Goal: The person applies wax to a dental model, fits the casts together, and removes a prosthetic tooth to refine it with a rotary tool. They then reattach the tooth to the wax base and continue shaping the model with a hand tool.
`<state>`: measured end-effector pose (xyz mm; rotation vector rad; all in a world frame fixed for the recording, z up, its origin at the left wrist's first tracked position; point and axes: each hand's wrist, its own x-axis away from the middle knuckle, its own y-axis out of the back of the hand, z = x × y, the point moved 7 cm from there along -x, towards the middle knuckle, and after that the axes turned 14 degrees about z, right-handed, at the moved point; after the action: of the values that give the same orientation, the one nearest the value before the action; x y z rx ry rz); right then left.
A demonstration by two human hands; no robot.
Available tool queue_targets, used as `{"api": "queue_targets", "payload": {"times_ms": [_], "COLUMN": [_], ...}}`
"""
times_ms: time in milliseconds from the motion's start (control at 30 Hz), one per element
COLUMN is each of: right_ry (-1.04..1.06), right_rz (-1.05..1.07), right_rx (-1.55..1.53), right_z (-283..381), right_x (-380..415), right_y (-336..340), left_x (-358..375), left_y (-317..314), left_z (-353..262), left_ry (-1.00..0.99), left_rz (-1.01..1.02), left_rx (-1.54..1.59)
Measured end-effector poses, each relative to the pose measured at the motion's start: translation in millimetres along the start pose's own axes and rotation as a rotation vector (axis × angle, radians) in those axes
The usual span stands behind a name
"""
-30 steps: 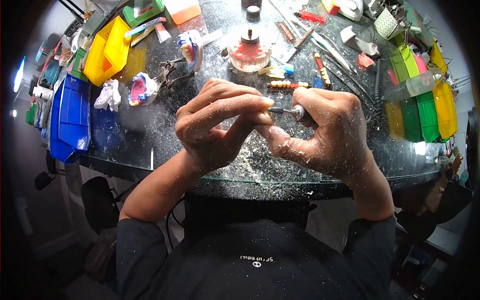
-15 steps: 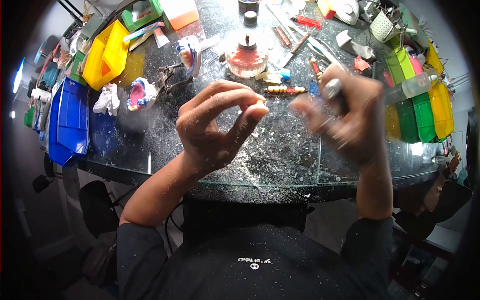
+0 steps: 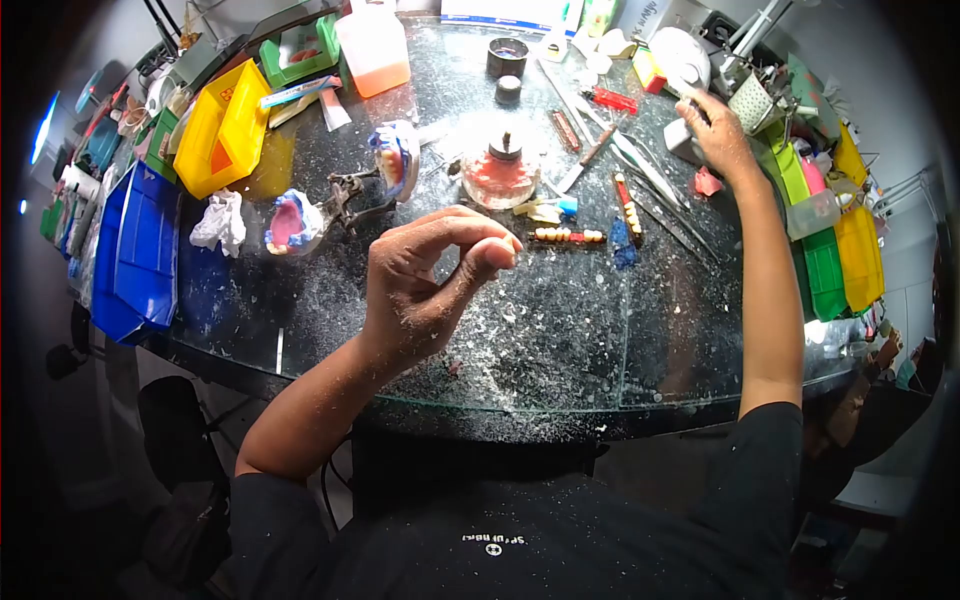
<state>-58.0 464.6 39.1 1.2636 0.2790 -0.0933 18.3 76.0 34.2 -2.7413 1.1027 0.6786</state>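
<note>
My left hand (image 3: 425, 285) is raised over the dusty bench, thumb and index finger pinched around something tiny and pale that I cannot make out. Far to the right, my right hand (image 3: 715, 135) reaches beside the white device (image 3: 682, 60), its fingers at a grey-white handpiece (image 3: 686, 138); whether they grip anything is unclear. Between the hands lie a strip of artificial teeth (image 3: 568, 236), a second strip (image 3: 628, 205) standing lengthwise and a blue piece (image 3: 623, 245). Behind them is a glass burner (image 3: 500, 178) with a dark wick.
Dental casts (image 3: 290, 222) on a metal articulator (image 3: 350, 200) stand left of centre. Yellow (image 3: 222, 130) and blue bins (image 3: 132, 255) line the left side. Metal tools (image 3: 655, 170) lie right of centre. A bottle of pink liquid (image 3: 374, 50) stands at the back.
My right hand has moved away from beside my left hand to the back right. The silvery object it carried no longer shows there. The view has shifted slightly; my left hand keeps its pinch.
</note>
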Motion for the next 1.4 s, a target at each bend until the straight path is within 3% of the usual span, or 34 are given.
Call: {"api": "queue_targets", "payload": {"times_ms": [100, 167, 233, 300, 400, 467, 667, 933, 1033, 1167, 1400], "right_ry": [0.070, 0.012, 0.119, 0.313, 0.535, 0.571, 0.578, 0.586, 0.282, 0.292, 0.229], "right_rz": [-0.123, -0.196, -0.144, 0.050, 0.095, 0.140, 0.159, 0.089, 0.219, 0.220, 0.250], "right_rx": [0.039, -0.014, -0.115, -0.236, -0.455, -0.433, -0.430, -0.450, -0.476, -0.087, 0.049], "right_z": [15.1, 49.6, 112.0, 171.2, 236.6, 256.3, 259.5, 258.5, 252.8, 249.0, 250.9], "right_x": [7.6, 17.9, 34.8, 53.1, 85.1, 94.1, 105.0, 105.3, 102.3, 102.7, 104.6], "right_y": [-2.8, 10.3, 19.1, 14.0, 3.3, -2.8, -7.0, -7.0, -1.8, -15.4, -20.4], "left_x": [0.8, -0.3, -0.9, -0.6, 0.8, 2.9, 6.5, 8.4, 7.2, 9.5, 10.1], "left_y": [2.9, 3.5, 0.2, -3.8, -13.1, -20.5, -25.7, -28.5, -25.0, -22.4, -28.5], "left_z": [2.1, 2.5, 6.7, 11.5, 16.0, 16.4, 18.1, 19.9, 19.7, 26.7, 30.7], "left_ry": [-0.005, 0.004, 0.019, 0.049, 0.109, 0.151, 0.211, 0.340, 0.355, 0.391, 0.430], "left_rz": [0.021, 0.029, 0.041, 0.058, 0.086, 0.109, 0.173, 0.174, 0.131, 0.083, 0.143], "left_rx": [0.003, 0.078, 0.177, 0.221, 0.285, 0.276, 0.164, 0.299, 0.307, 0.384, 0.438]}}
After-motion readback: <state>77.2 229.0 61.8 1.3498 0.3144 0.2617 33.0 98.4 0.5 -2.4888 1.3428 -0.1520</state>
